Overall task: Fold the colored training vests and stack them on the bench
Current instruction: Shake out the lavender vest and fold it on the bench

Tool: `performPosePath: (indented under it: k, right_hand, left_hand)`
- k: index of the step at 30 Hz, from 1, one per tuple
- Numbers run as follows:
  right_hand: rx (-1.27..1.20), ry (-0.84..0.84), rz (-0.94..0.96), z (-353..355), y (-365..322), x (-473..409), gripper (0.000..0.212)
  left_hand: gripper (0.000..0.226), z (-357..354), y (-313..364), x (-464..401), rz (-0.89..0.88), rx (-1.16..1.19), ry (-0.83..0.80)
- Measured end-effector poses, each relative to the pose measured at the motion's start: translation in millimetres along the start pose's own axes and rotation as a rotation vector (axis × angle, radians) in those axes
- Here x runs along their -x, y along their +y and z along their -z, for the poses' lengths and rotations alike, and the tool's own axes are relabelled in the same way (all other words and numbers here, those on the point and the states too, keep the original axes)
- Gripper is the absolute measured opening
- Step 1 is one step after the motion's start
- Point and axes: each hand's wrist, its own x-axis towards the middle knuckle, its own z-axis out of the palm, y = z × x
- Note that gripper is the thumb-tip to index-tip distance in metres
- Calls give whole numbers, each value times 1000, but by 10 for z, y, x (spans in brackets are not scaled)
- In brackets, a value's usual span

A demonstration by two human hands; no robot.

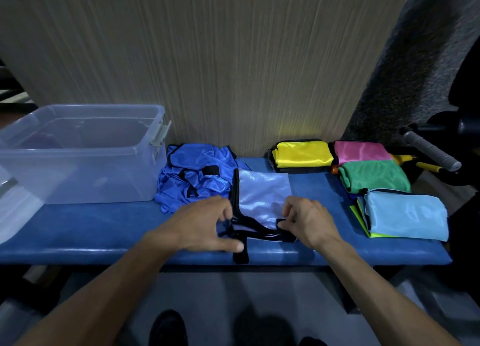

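Nearest, on the blue bench [78, 231], both hands work the near edge of a half-folded pale blue vest [263, 192]. The left hand [200, 223] has curled fingers at its black straps, probably gathering them; the right hand [306, 221] pinches the black trim, likely to carry the next fold. Left of that vest and further back lies a crumpled pile of royal blue vests [192, 176], waiting. Further left stands a clear plastic bin [78, 163]. Right of the vest sit folded ones: light blue [407, 215], green [374, 176], pink [361, 152], yellow [301, 153].

A storage bin [78, 153] is set at the tabletop's [104, 231] left end. A crumpled vest pile [192, 176] lies just right of it, a flattened vest [262, 197] beside that, and folded vests [374, 176] are stacked at the right end.
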Motion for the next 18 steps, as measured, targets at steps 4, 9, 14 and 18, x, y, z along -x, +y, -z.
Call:
performPosePath:
  k: [4, 9, 14, 18]
  right_hand:
    - [56, 2, 51, 10, -17, 16, 21]
    - [313, 8, 227, 45, -117, 145, 12]
    - [463, -111, 298, 75, -248, 363, 49]
    - [562, -182, 301, 48, -290, 423, 68]
  left_hand:
    - [55, -204, 133, 152, 99, -259, -72]
    - [29, -375, 240, 169, 102, -323, 151]
    - [26, -533, 292, 190, 75, -262, 151]
    - [33, -663, 332, 200, 75, -241, 144]
